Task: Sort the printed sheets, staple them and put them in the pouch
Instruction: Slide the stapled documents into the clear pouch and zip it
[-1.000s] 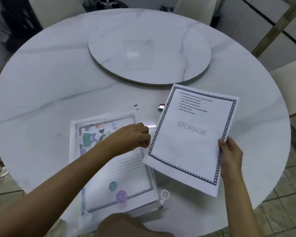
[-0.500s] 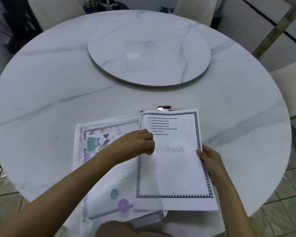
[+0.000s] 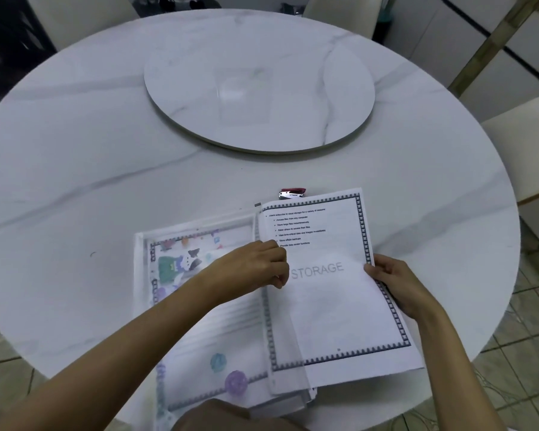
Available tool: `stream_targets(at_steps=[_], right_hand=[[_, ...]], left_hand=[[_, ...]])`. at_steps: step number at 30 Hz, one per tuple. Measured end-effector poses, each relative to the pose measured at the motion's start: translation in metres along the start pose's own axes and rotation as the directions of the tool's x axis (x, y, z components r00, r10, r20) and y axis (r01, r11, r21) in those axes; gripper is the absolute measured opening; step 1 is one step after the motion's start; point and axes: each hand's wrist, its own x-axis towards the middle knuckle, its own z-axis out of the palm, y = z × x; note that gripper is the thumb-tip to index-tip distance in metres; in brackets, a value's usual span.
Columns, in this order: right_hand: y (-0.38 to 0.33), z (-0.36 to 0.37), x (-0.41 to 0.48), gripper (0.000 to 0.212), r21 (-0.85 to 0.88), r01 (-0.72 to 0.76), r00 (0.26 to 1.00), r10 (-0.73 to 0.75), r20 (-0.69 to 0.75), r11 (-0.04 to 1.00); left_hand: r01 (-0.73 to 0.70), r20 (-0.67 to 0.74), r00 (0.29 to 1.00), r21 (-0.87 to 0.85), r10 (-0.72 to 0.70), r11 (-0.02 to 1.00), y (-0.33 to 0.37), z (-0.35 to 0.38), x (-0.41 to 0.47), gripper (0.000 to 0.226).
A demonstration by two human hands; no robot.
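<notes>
Printed sheet [image 3: 330,306] partly inside pouch [image 3: 218,337]

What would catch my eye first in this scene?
The white sheet printed STORAGE, near the front edge of the table, its right side gripped by the right hand. Beside it the left hand pinches the edge of a clear pouch with a colourful page inside. A small red stapler lies just beyond the sheet.

STORAGE sheet [image 3: 330,306] partly under translucent pouch [image 3: 199,337] film, red stapler [image 3: 293,192] just beyond
</notes>
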Motion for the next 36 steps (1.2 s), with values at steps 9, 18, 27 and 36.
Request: stream_targets(at_steps=[9, 18, 27, 36], right_hand=[[-0.001, -0.027, 0.007, 0.021, -0.041, -0.045, 0.998, 0.047, 0.050, 0.998], [-0.006, -0.031, 0.021, 0.044, -0.118, -0.114, 0.982, 0.130, 0.139, 0.986], [-0.010, 0.007, 0.029, 0.022, -0.135, -0.078, 0.993, 0.089, 0.075, 0.988], [-0.020, 0.079, 0.005, 0.016, -0.303, 0.047, 0.993, -0.012, 0.116, 0.952]], left_hand=[[-0.011, -0.023, 1.000, 0.047, 0.012, 0.999, 0.000, 0.002, 0.004, 0.005], [-0.037, -0.010, 0.999, 0.025, 0.037, 0.999, 0.006, 0.007, 0.012, 0.023], [-0.028, -0.036, 0.999, 0.008, 0.029, 1.000, 0.005, 0.016, 0.023, 0.006], [-0.013, -0.099, 0.995, 0.018, 0.014, 1.000, 0.007, 0.019, 0.035, 0.002]])
